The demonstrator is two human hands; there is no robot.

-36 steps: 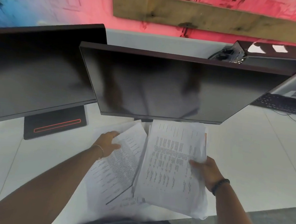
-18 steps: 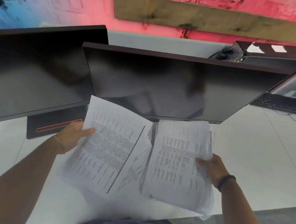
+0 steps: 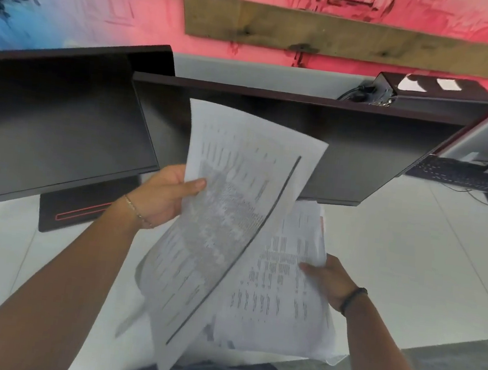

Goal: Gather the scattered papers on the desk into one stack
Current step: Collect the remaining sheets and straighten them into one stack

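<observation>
The papers point(image 3: 232, 228) have rows of tiny print, but it is too blurry to read.

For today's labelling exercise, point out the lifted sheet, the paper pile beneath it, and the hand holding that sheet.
lifted sheet point(image 3: 233, 214), head view, on its printed middle.
paper pile point(image 3: 281, 303), head view, on the top page's printed columns.
left hand point(image 3: 163, 197), head view, on the palm.

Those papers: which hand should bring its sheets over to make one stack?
Probably the left hand: it holds its lifted sheets tilted, already overlapping the pile the right hand steadies low over the desk.
</observation>
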